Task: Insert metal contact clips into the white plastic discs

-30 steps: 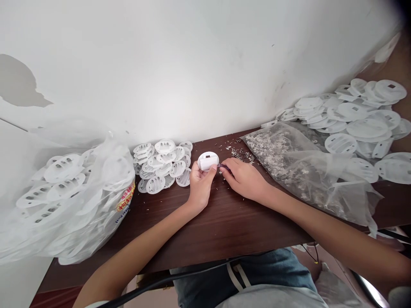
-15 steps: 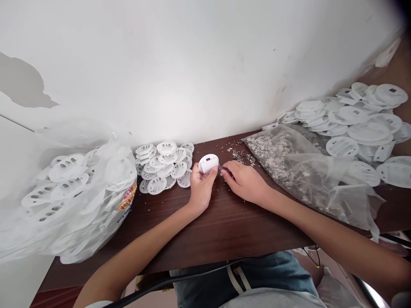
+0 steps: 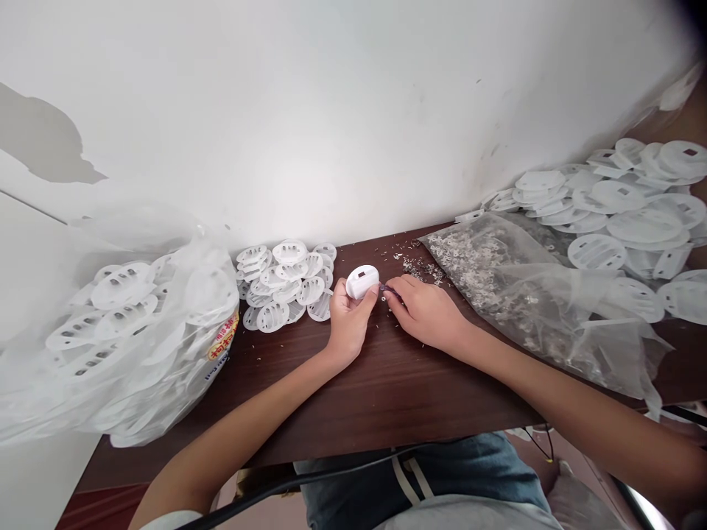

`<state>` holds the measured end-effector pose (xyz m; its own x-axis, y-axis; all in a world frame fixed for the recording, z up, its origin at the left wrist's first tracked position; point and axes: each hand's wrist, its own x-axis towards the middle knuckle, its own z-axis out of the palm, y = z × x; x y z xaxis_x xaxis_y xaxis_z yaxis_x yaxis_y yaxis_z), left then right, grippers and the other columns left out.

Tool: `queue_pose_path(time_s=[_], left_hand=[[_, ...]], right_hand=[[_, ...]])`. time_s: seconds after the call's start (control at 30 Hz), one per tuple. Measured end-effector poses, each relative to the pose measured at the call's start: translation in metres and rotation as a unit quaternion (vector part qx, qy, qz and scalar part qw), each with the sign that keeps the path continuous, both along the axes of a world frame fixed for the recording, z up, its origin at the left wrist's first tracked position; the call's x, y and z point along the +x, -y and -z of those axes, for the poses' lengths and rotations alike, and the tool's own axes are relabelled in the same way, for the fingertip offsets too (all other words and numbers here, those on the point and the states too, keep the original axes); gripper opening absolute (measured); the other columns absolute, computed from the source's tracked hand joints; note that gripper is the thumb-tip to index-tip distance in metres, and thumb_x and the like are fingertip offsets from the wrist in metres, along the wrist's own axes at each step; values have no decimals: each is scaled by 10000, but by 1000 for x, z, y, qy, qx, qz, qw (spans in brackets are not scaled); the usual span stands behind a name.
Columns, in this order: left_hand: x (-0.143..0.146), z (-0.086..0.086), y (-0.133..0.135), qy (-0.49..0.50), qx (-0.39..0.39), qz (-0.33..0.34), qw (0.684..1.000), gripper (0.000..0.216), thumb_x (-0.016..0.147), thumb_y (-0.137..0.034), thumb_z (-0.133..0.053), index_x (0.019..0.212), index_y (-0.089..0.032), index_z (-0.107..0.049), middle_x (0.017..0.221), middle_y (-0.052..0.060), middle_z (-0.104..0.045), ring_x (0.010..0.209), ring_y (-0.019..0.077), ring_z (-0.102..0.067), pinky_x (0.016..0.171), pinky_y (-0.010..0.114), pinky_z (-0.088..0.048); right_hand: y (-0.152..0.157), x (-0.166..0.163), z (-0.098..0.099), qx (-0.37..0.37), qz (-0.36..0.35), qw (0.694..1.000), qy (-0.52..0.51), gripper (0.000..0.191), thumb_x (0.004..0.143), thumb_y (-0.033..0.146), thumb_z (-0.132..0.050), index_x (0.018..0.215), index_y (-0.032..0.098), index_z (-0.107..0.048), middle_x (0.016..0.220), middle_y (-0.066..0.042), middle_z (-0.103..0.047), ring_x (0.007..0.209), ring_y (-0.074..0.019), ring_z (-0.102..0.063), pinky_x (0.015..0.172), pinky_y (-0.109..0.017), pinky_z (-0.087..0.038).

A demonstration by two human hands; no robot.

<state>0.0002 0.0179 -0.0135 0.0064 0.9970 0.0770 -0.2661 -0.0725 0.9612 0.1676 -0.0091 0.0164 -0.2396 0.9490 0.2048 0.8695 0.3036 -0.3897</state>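
My left hand (image 3: 347, 320) grips a round white plastic disc (image 3: 361, 281) with a small dark square hole, held tilted just above the dark wooden table (image 3: 353, 390). Close to its right, my right hand (image 3: 424, 311) is closed in a pinch on a thin dark purple tool (image 3: 388, 290) whose tip points at the disc's edge. The two hands nearly touch. Small metal bits lie scattered on the table around them.
A pile of slotted white discs (image 3: 284, 283) lies behind my left hand. A big plastic bag of discs (image 3: 118, 346) fills the left. A clear bag of small metal parts (image 3: 524, 294) lies right, with more white discs (image 3: 624, 213) beyond. The white wall (image 3: 331, 110) stands behind.
The view has shifted slightly; both hands stay together at the disc, which has tilted a little in my left hand.
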Motion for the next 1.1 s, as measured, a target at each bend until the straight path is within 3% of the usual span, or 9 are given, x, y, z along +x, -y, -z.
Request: queue_pose_path(time_s=[0.23, 0.53, 0.8, 1.1], left_hand=[[-1, 4, -1, -23, 10, 8, 1000, 363, 832, -366, -887, 1045, -215, -633, 1032, 4, -717, 999, 158, -698, 938, 297, -565], [-4, 2, 3, -131, 34, -17, 991, 310, 858, -402, -865, 930, -210, -633, 929, -12, -683, 841, 132, -628, 805, 256, -521], [-3, 5, -2, -84, 21, -9, 996, 353, 871, -400, -852, 1080, -221, -631, 1081, 17, -714, 1000, 160, -678, 925, 287, -545], [0, -2, -1, 7, -26, 9, 1000, 383, 820, -359, -879, 1064, -243, -607, 1073, 2, -724, 1010, 176, -717, 1026, 391, -575]], right_hand=[[0, 0, 7, 17, -8, 1000, 13, 316, 1139, 328, -378, 1124, 194, -664, 1039, -83, -698, 828, -220, -652, 658, -337, -366], [-1, -1, 8, 8, -4, 1000, 19, 319, 1145, 317, -364, 1099, 192, -654, 1045, -92, -703, 818, -224, -660, 653, -342, -369], [-2, -2, 3, 1, -6, 1000, 10, 315, 1141, 343, -382, 1124, 199, -662, 1091, -97, -723, 868, -234, -691, 678, -341, -415], [-4, 5, -1, -8, 12, 999, -32, 301, 1141, 337, -373, 1146, 195, -638, 1151, -109, -729, 982, -249, -706, 743, -335, -458]])
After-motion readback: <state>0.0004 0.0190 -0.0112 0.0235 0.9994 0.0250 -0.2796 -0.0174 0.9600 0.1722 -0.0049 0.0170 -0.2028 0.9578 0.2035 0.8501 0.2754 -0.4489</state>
